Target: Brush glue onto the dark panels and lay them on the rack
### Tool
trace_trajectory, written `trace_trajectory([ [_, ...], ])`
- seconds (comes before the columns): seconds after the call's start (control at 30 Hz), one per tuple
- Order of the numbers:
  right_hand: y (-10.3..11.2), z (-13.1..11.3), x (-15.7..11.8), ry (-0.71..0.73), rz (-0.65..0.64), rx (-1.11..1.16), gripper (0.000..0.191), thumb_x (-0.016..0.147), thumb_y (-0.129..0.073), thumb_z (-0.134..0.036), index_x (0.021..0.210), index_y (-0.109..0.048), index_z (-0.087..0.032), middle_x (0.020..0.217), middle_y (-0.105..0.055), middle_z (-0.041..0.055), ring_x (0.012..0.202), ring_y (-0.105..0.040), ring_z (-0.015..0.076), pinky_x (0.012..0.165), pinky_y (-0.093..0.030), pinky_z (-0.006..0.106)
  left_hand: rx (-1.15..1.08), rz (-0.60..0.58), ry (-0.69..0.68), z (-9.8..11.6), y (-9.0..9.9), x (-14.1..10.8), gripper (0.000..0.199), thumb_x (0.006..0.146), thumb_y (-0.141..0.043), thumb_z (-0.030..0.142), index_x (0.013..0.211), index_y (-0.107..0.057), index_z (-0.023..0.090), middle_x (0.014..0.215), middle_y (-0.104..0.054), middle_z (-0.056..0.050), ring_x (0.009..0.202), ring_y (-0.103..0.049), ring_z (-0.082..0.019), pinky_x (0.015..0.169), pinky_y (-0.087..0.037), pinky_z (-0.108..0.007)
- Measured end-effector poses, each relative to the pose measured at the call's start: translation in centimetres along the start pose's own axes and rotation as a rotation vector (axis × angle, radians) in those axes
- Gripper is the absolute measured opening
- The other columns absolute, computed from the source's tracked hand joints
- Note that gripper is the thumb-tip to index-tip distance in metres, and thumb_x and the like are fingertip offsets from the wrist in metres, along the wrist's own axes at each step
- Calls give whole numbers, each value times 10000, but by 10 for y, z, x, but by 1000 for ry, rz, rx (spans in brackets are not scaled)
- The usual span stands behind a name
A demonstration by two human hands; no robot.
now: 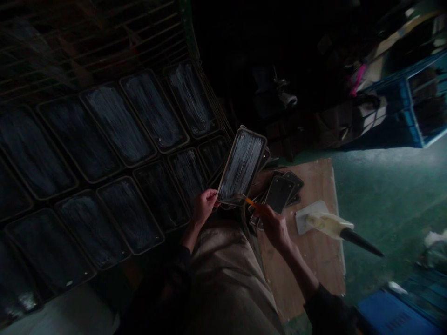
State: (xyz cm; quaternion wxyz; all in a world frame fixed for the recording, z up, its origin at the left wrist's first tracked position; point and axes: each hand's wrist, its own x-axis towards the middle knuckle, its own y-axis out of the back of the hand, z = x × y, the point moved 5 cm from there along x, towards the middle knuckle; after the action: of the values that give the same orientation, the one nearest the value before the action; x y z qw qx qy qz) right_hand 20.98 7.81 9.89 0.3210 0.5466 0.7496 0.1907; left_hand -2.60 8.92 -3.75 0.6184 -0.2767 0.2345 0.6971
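Note:
My left hand (204,205) is closed on the lower left corner of a dark rectangular panel (242,163) with rounded corners and a pale rim. Streaky whitish coating covers the panel's face, and it is held tilted. In my right hand (274,224) is a brush (250,201) with an orange handle, its tip at the panel's lower edge. The bristles are too dim to make out clearly. Beside my right hand lies a loose pile of similar dark panels (278,194), on a wooden board.
Rows of coated panels (118,125) rest on a wire rack to the left. On the wooden board (314,274) at the right is a pale bag-like nozzle with a dark pointed tip (361,242). Blue crates (394,116) stand at the upper right, and another blue container (394,314) at the lower right.

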Motion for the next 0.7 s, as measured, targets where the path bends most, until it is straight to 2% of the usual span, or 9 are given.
trace_trajectory([
  [0.07,13,0,5,42,73,-54,249,998,-427,-251,1177,-593,-204,881,-702,47,754,-675,157,654,-511,240,-9,4,8,-1,0,0,272,711,-707,314,903,-657,127,711,-698,-30,528,-663,-139,488,-556,-233],
  [0.13,16,-2,5,104,94,-97,259,995,-436,-254,1193,-595,-200,908,-699,65,770,-669,169,660,-510,255,-20,8,10,-1,0,0,279,704,-715,319,898,-650,130,709,-690,-23,523,-662,-138,479,-558,-233],
  [0.23,3,-5,-5,143,41,-119,273,1001,-420,-244,1218,-578,-193,921,-691,78,771,-659,173,671,-509,264,-54,5,11,0,-1,-1,288,704,-717,329,896,-638,131,735,-683,-19,544,-668,-137,500,-581,-249],
  [0.37,-16,-7,-26,90,-81,-63,256,1010,-397,-243,1183,-579,-192,878,-682,68,739,-651,160,639,-495,238,-85,18,44,-3,-2,-1,294,700,-712,326,894,-619,125,743,-671,-17,544,-667,-133,515,-597,-264],
  [0.47,-15,-8,-33,12,-127,11,248,1008,-401,-267,1157,-587,-197,857,-685,55,727,-661,153,619,-495,217,-79,29,38,-4,-1,-1,295,706,-702,326,904,-617,124,746,-667,-17,535,-663,-129,502,-595,-260],
  [0.6,1,-1,-17,-56,-108,82,259,1004,-409,-291,1183,-575,-207,825,-691,25,717,-676,150,641,-508,216,-63,4,7,-3,-2,0,289,709,-698,323,912,-626,130,766,-675,-25,592,-678,-144,523,-606,-271],
  [0.7,18,10,9,-31,14,73,260,995,-417,-275,1186,-578,-203,836,-705,19,726,-685,147,653,-514,214,-45,4,22,-1,-3,0,275,701,-701,314,897,-632,134,754,-672,-20,583,-675,-143,513,-602,-269],
])
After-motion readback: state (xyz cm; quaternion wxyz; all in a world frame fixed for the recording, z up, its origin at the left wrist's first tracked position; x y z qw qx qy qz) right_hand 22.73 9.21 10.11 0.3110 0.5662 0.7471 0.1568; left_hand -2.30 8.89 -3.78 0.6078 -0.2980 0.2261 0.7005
